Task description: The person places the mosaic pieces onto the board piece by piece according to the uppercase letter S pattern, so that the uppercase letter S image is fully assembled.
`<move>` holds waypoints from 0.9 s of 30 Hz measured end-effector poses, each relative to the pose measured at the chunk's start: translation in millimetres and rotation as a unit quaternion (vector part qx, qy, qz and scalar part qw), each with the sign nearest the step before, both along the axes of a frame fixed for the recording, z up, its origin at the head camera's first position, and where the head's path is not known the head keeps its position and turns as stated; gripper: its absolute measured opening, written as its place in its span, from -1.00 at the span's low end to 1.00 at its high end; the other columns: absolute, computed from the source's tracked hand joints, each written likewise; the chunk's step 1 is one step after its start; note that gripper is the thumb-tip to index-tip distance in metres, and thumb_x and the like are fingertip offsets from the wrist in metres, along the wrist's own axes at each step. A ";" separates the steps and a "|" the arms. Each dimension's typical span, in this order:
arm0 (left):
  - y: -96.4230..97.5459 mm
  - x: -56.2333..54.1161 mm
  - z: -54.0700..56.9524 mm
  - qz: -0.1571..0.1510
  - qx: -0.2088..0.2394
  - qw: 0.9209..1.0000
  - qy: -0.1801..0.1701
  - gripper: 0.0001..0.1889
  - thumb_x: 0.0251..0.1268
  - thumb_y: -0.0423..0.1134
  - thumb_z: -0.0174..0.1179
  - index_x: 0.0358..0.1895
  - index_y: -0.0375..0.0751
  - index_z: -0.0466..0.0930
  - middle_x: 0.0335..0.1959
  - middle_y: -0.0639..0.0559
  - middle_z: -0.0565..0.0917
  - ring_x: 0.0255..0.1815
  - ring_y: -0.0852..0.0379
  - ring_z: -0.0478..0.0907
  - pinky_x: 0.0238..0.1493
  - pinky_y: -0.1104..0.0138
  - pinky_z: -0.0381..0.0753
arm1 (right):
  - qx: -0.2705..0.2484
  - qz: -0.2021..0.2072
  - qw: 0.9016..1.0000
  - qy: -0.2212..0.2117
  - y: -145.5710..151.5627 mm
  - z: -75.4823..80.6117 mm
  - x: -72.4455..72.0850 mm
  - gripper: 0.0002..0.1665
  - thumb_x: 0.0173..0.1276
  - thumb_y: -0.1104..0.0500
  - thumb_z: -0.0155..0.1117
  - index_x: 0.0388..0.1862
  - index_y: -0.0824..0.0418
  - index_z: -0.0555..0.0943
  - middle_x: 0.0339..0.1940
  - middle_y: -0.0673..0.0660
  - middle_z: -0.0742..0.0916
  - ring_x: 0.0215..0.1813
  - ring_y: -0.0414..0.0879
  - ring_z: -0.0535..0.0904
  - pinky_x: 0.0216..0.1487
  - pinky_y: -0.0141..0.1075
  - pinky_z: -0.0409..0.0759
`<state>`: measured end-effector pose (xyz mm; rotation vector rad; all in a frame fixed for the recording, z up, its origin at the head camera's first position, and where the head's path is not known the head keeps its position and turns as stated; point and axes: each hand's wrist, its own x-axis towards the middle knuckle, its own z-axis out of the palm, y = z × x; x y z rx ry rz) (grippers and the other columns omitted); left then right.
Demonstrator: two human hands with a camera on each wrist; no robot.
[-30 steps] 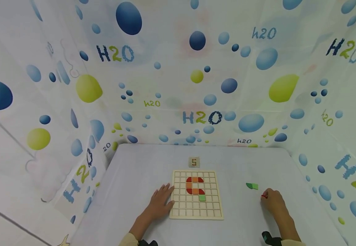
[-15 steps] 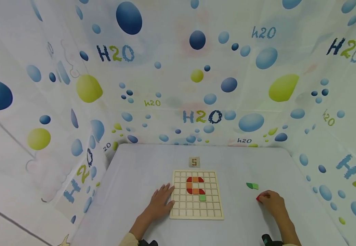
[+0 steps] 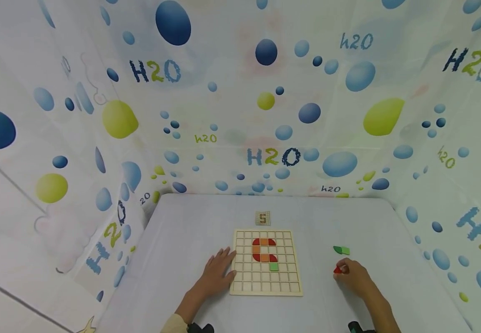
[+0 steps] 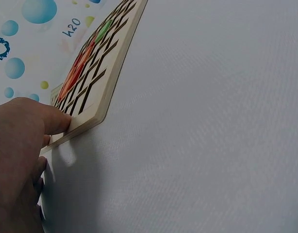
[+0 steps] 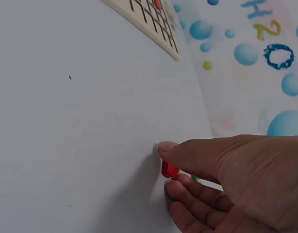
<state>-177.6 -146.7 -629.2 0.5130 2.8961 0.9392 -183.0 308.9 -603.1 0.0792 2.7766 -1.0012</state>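
My right hand (image 3: 354,277) pinches a small red tile (image 5: 169,169) between thumb and fingers, a little above the table right of the board. With fingers spread, my left hand (image 3: 216,273) rests against the left edge of a wooden grid board (image 3: 267,287); its thumb touches the board's rim in the left wrist view. Red and orange tiles (image 3: 264,258) form a C-like curve in the board's upper middle. One light green tile (image 3: 274,267) sits just below the curve's lower right end. Two green tiles (image 3: 342,250) lie on the table beyond my right hand.
Behind the board lies a small card (image 3: 263,218) with an S-shaped pattern on a grid. The white-covered table (image 3: 190,217) ends at a curtain (image 3: 232,106) printed with bubbles and H2O lettering.
My right hand has moved left toward the board, carrying the red tile, which shows more clearly now. My left hand stays at the board's edge.
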 end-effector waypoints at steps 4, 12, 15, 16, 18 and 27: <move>0.4 -0.2 0.9 0.001 -0.009 1.000 -0.012 -0.37 0.53 -0.15 0.13 0.59 -0.24 0.33 0.63 -0.33 0.29 0.66 -0.41 0.14 0.57 -0.39 0.07 | 0.006 0.016 1.000 0.021 -7.3 -2.2 1.4 -0.72 0.35 0.36 0.42 0.00 0.43 0.62 -0.16 0.22 0.68 -0.11 0.04 0.63 -0.02 -0.01 0.71; 0.4 1.2 4.8 0.001 0.000 1.000 -0.017 -0.37 0.54 -0.19 0.15 0.59 -0.28 0.32 0.63 -0.33 0.28 0.68 -0.38 0.13 0.60 -0.35 0.05 | -0.001 -0.001 1.000 0.029 -26.9 -12.5 3.9 -0.72 0.31 0.24 0.54 -0.16 0.31 0.60 -0.32 0.08 0.61 -0.24 -0.07 0.51 -0.23 -0.23 0.54; 0.5 2.0 5.4 0.002 -0.003 1.000 -0.015 -0.37 0.54 -0.18 0.14 0.59 -0.27 0.32 0.64 -0.32 0.28 0.68 -0.37 0.13 0.60 -0.34 0.05 | 0.004 -0.003 1.000 0.013 -33.7 -11.9 4.3 -0.65 0.31 0.10 0.57 -0.19 0.27 0.58 -0.35 0.07 0.57 -0.26 -0.07 0.47 -0.27 -0.25 0.45; 0.6 2.2 5.2 0.002 -0.002 1.000 -0.014 -0.37 0.54 -0.18 0.14 0.59 -0.27 0.31 0.64 -0.32 0.28 0.68 -0.37 0.13 0.60 -0.34 0.05 | 0.006 -0.001 1.000 0.009 -35.5 -10.7 4.7 -0.62 0.31 0.07 0.58 -0.18 0.27 0.58 -0.34 0.07 0.57 -0.25 -0.06 0.47 -0.26 -0.23 0.45; 0.7 2.7 4.6 0.002 -0.001 1.000 -0.014 -0.37 0.54 -0.18 0.15 0.60 -0.27 0.31 0.64 -0.32 0.28 0.68 -0.37 0.12 0.60 -0.35 0.05 | 0.012 0.002 1.000 -0.001 -37.9 -7.1 6.2 -0.59 0.29 0.05 0.59 -0.12 0.26 0.59 -0.29 0.08 0.58 -0.21 -0.05 0.48 -0.20 -0.20 0.50; 0.5 1.4 1.2 0.004 -0.004 1.000 -0.012 -0.35 0.54 -0.15 0.14 0.61 -0.26 0.30 0.65 -0.31 0.27 0.68 -0.37 0.11 0.60 -0.35 0.04 | 0.014 0.048 0.999 0.012 -40.4 -4.4 15.8 -0.74 0.28 0.30 0.54 -0.11 0.16 0.66 -0.16 0.06 0.59 -0.07 -0.07 0.56 0.10 -0.03 0.65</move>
